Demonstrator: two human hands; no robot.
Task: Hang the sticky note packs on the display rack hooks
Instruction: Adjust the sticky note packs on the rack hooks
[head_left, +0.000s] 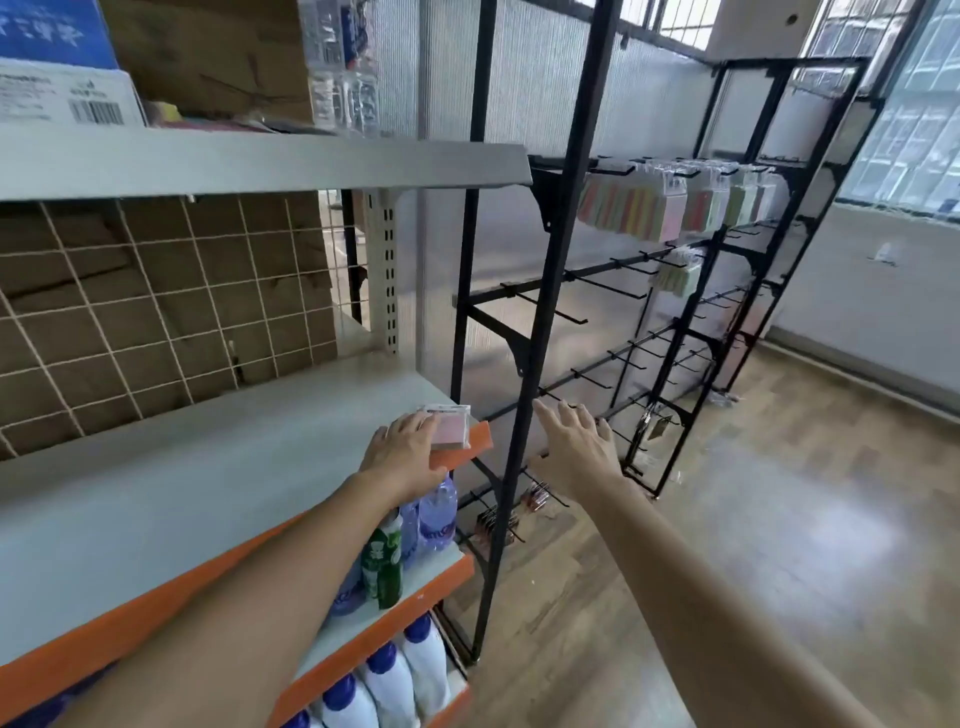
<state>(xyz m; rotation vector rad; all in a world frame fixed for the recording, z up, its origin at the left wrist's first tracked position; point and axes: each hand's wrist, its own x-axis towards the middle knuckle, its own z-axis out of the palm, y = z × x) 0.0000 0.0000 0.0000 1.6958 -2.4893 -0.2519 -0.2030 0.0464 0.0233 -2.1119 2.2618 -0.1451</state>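
Lower shelves, nearest: white bottles (395, 680) with blue caps, and above them a green bottle (383, 566). Left hand (402, 454) lies palm down at the corner of the grey shelf (208, 467), fingers fairly straight and touching the near edge of a pink sticky note pack (452, 428). No pinch visible. The pack lies flat on the shelf corner, at the orange edge. Right hand (576, 447) is in the air, fingers spread, holding nothing, in front of the black display rack (540, 312). Farther back, hung packs (634, 205) line the rack's top hooks.
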